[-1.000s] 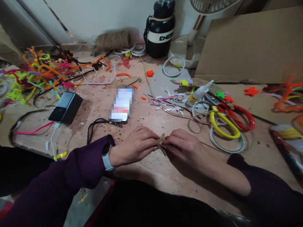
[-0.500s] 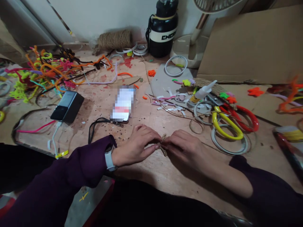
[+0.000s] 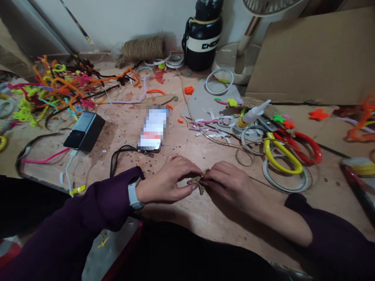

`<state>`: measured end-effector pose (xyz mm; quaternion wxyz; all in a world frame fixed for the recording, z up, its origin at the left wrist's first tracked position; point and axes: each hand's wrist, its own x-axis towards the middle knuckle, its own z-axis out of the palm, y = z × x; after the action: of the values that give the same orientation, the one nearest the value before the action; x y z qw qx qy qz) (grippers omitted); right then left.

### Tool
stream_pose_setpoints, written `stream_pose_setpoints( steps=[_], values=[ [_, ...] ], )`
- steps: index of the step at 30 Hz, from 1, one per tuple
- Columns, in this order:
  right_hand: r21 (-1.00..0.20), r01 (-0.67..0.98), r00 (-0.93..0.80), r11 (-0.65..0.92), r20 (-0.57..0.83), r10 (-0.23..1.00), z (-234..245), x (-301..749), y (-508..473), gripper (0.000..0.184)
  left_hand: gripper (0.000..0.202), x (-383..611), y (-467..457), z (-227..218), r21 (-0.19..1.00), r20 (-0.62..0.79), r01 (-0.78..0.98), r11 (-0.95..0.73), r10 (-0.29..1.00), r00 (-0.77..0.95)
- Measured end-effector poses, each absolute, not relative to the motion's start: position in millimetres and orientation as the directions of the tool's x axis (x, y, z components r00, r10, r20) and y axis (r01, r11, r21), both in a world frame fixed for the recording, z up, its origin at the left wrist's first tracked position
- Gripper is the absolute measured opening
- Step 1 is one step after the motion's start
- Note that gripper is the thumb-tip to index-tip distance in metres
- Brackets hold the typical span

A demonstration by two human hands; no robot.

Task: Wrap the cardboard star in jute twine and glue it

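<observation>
Between my hands, just above the wooden tabletop, is a small brown piece of looped jute twine [image 3: 193, 180], shaped roughly like a flower. My left hand [image 3: 171, 180] has its thumb and forefinger at the left side of it, with a gap between them where the loops show. With fingertips bunched together, my right hand [image 3: 230, 183] pinches the piece from the right; those fingers cover its middle. A thin twine strand [image 3: 259, 180] runs along the table beyond my right hand.
A phone [image 3: 152, 128] and a dark power bank [image 3: 84, 130] lie left of centre. Tangled pipe cleaners [image 3: 63, 84] fill the back left. A glue bottle [image 3: 252, 115], a yellow loop [image 3: 283, 159] and a white ring [image 3: 268, 175] lie right. A twine spool [image 3: 143, 48] lies behind.
My left thumb and forefinger have parted slightly, and more of the looped twine piece shows between them. The piece has turned, while my right hand keeps its pinch.
</observation>
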<state>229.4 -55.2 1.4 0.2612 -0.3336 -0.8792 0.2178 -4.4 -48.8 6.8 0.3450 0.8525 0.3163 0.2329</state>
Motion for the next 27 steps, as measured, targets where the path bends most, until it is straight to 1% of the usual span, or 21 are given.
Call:
stream_pose_setpoints(
  steps=[3,7,12,19,27],
  values=[
    [-0.539,0.485,-0.645,0.689,0.311,0.698,-0.6,229.1,-57.0,0.014,0.029,-7.6,-50.0,8.0,0.713,0.203,0.393,-0.581,0.707,0.677],
    [-0.546,0.503,-0.63,0.669,0.298,0.717,-1.3,227.6,-57.6,0.012,0.027,-8.6,-53.3,7.9,0.666,0.16,0.49,-0.563,0.749,0.643],
    [-0.569,0.511,-0.596,0.644,0.306,0.743,-3.2,226.0,-56.6,0.01,0.021,-8.9,-52.4,4.9,0.688,0.129,0.488,-0.537,0.752,0.646],
    [-0.541,0.526,-0.614,0.657,0.294,0.733,-0.5,225.2,-54.5,0.014,0.02,-10.0,-50.6,5.1,0.687,0.084,0.506,-0.521,0.749,0.657],
    [-0.546,0.503,-0.629,0.67,0.3,0.717,-4.0,225.2,-49.8,0.014,0.019,-10.6,-49.9,5.2,0.687,0.085,0.506,-0.521,0.749,0.657]
  ],
)
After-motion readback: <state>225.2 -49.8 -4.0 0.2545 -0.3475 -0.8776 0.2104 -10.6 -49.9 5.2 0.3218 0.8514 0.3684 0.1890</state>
